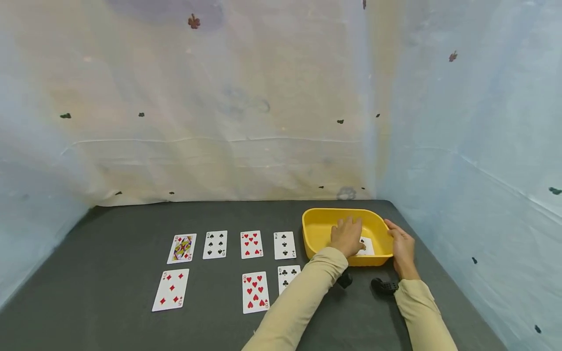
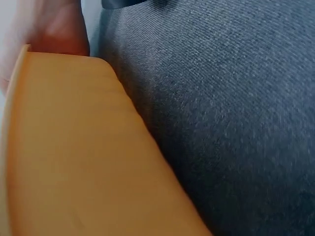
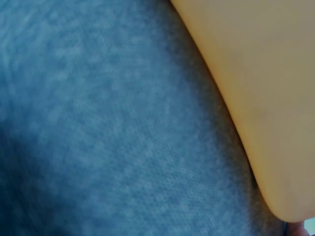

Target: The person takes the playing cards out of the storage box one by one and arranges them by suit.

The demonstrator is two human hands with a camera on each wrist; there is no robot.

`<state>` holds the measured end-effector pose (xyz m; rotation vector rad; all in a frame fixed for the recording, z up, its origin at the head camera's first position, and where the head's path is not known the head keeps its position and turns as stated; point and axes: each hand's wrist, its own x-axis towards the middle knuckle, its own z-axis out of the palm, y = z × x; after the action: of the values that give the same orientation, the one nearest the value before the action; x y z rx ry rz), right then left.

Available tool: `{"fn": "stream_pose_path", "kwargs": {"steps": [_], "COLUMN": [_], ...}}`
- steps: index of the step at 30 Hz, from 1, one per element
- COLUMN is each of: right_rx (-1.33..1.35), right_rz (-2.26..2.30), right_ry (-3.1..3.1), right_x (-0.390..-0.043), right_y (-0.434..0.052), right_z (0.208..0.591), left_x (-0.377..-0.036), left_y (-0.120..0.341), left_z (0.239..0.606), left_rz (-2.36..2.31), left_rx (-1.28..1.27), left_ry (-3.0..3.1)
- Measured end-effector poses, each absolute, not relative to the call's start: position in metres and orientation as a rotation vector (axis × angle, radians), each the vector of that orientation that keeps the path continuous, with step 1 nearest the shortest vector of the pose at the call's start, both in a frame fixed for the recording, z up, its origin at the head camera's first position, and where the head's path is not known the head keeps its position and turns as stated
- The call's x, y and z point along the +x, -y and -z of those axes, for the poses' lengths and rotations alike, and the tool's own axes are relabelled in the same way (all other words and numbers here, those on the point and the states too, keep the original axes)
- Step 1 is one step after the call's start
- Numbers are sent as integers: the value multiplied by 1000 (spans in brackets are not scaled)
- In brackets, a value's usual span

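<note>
A yellow plastic tub (image 1: 316,215) stands at the right of the dark table. My left hand (image 1: 347,237) reaches over its near wall, with the fingers extended inside and the thumb beside a white playing card (image 1: 368,246). Part of that card is hidden under the hand. At the tub's right end, my right hand (image 1: 404,251) grips the rim. The left wrist view shows the tub's outer wall (image 2: 88,147) close up, with part of a hand beyond its end. In the right wrist view the tub's wall (image 3: 275,98) fills the right side.
Playing cards lie face up in two rows left of the tub, among them a queen of diamonds (image 1: 182,248), a three of clubs (image 1: 284,245) and an eight of hearts (image 1: 255,292). My left sleeve partly covers a six of clubs (image 1: 285,276). Pale sheeting (image 1: 219,165) surrounds the table.
</note>
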<state>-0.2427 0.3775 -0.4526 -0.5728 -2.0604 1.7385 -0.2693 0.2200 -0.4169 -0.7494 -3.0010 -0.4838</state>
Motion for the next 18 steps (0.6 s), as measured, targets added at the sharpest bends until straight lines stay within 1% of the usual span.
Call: {"fn": "stream_pose_path", "kwargs": {"steps": [13,18], "right_rx": [-565,-556], "right_rz": [-1746,-1763], "right_ry": [2032,2038], "right_x": [-245,-244], "right_y": [-381,-379], "right_z": [455,455], "left_x": [-276,-276], "left_y": [-231,-231], "left_z": [430,433], "left_rz": [345,307], "left_rx": [-787,-842], "left_ry": [3025,3038]}}
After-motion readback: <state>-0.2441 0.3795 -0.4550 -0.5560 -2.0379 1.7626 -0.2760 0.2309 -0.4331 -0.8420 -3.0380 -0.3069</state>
